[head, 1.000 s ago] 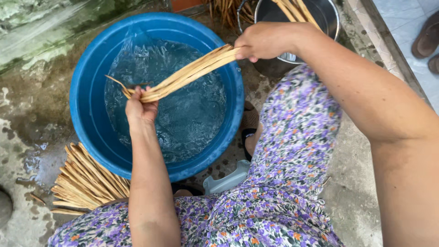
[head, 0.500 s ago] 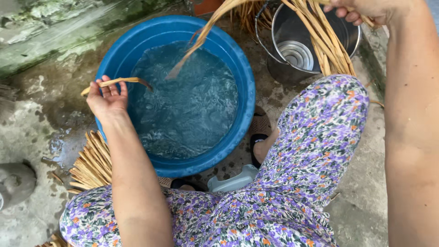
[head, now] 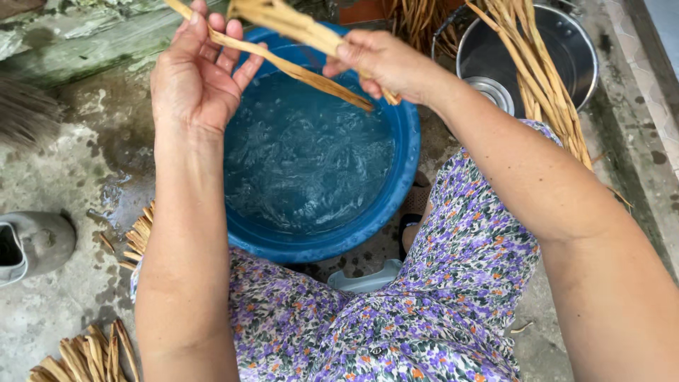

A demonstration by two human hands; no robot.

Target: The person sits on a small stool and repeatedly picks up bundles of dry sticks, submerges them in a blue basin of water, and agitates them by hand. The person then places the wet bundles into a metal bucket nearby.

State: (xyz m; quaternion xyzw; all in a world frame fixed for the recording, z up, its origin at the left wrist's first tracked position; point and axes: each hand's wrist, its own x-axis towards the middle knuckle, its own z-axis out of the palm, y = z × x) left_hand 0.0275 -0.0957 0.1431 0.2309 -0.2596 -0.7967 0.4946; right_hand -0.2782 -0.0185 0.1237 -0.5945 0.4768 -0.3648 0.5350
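Note:
A round blue basin (head: 396, 205) full of rippling water stands on the wet ground between my knees. My left hand (head: 194, 74) is raised over its far left rim, fingers curled around one tan fibre strip (head: 297, 71) that slants down over the water. My right hand (head: 378, 60) hovers above the far rim, pinching that strip's lower part and holding a bundle of strips (head: 283, 18) that runs up out of the picture.
A metal pot (head: 559, 49) at the upper right holds a sheaf of long strips (head: 544, 85) hanging over its rim. More strips lie on the ground at the lower left (head: 88, 357). A grey shoe (head: 35, 244) sits at the left edge. My floral-clad legs (head: 438, 304) fill the foreground.
Both hands have come together above the basin's far rim. The left hand rose from the left side of the basin, and the right hand moved in from the pot.

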